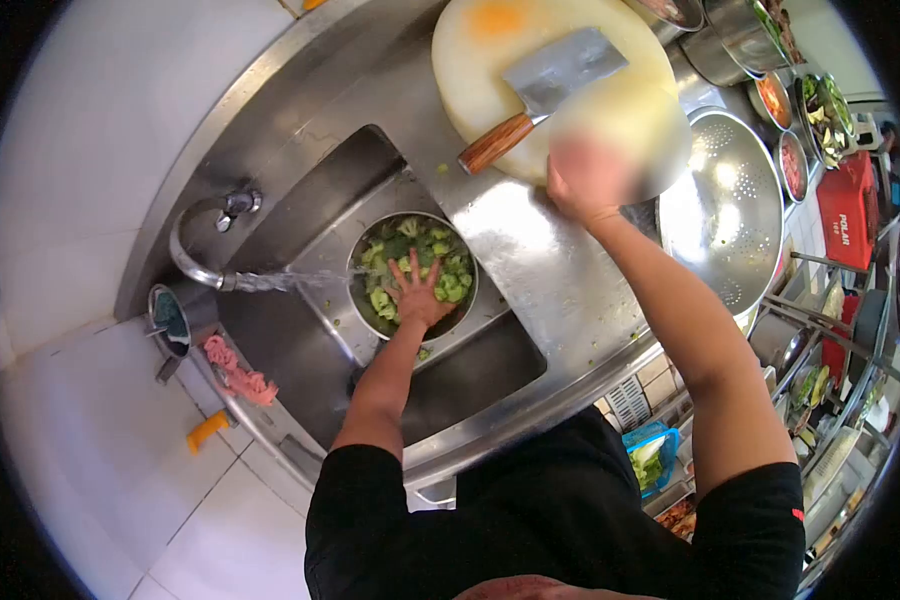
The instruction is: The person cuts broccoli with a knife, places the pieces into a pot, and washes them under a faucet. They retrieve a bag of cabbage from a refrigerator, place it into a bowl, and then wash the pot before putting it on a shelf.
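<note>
My left hand (417, 298) presses down on green broccoli florets (455, 278), its fingers spread apart. They fill a round metal bowl (354, 300) standing in the sink (470, 375). Water runs from the curved faucet (182, 240) toward the bowl's left side. My right hand (582, 180) is over the near edge of the round cutting board (462, 60); a blurred patch covers its fingers, so I cannot tell whether it holds anything. Close by on the board lies a cleaver (568, 72) with a wooden handle. Just right of that hand is a large metal colander (725, 200).
Metal pots (715, 55) and small bowls of cut food (772, 98) line the upper right. A pink cloth (238, 370) hangs at the sink's left edge. Below the counter's right side sits a blue basket (653, 455) with greens. Shelving (830, 345) stands far right.
</note>
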Action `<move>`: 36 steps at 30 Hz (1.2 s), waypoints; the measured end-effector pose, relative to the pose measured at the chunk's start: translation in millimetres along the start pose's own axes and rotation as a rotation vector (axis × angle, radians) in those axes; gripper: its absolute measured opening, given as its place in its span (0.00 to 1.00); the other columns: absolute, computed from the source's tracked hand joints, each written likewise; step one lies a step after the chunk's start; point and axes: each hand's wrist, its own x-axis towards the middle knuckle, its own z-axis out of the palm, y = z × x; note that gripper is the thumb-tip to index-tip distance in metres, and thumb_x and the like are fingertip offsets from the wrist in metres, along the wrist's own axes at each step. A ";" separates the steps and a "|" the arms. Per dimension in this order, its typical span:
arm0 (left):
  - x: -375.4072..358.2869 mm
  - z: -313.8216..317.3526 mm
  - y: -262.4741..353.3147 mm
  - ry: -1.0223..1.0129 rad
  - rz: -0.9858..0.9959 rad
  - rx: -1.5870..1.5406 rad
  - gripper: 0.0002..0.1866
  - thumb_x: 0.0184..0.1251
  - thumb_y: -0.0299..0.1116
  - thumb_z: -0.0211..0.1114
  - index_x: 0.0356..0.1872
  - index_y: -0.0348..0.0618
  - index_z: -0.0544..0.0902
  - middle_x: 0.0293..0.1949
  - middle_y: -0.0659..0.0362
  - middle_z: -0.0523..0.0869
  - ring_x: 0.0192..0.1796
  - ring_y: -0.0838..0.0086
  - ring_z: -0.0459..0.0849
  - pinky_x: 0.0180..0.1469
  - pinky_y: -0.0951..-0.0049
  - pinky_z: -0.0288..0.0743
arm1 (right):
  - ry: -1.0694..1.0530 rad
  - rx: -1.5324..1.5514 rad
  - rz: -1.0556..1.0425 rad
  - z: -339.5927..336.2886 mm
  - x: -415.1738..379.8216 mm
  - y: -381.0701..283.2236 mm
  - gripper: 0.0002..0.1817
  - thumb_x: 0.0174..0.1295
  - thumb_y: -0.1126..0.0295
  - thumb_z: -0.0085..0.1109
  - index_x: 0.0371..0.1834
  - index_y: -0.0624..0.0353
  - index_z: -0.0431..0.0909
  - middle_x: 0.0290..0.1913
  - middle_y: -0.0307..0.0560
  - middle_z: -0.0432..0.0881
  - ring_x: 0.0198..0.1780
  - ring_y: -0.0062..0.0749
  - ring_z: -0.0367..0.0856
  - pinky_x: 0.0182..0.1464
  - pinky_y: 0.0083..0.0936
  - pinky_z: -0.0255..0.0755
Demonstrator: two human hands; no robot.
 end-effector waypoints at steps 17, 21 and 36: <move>-13.7 -26.3 -52.9 -0.011 0.059 -0.499 0.31 0.63 0.46 0.67 0.69 0.60 0.73 0.72 0.45 0.67 0.65 0.33 0.72 0.60 0.47 0.77 | 0.013 0.000 -0.005 0.5 2.1 -0.9 0.05 0.52 0.66 0.59 0.23 0.50 0.75 0.23 0.41 0.80 0.27 0.40 0.79 0.36 0.38 0.63; 7.4 -55.1 -46.5 0.350 -0.083 -0.400 0.47 0.54 0.61 0.71 0.75 0.59 0.65 0.77 0.45 0.60 0.71 0.32 0.64 0.66 0.44 0.71 | 0.014 0.002 -0.015 4.0 -0.9 0.8 0.05 0.52 0.66 0.59 0.24 0.50 0.74 0.23 0.41 0.80 0.27 0.40 0.78 0.36 0.38 0.64; 22.9 6.4 -5.7 0.368 -0.072 -0.563 0.29 0.62 0.45 0.70 0.64 0.51 0.79 0.73 0.40 0.65 0.71 0.36 0.64 0.69 0.45 0.65 | 0.115 0.061 0.147 9.1 -0.5 -22.6 0.06 0.51 0.64 0.60 0.22 0.50 0.76 0.22 0.44 0.81 0.26 0.41 0.80 0.37 0.39 0.65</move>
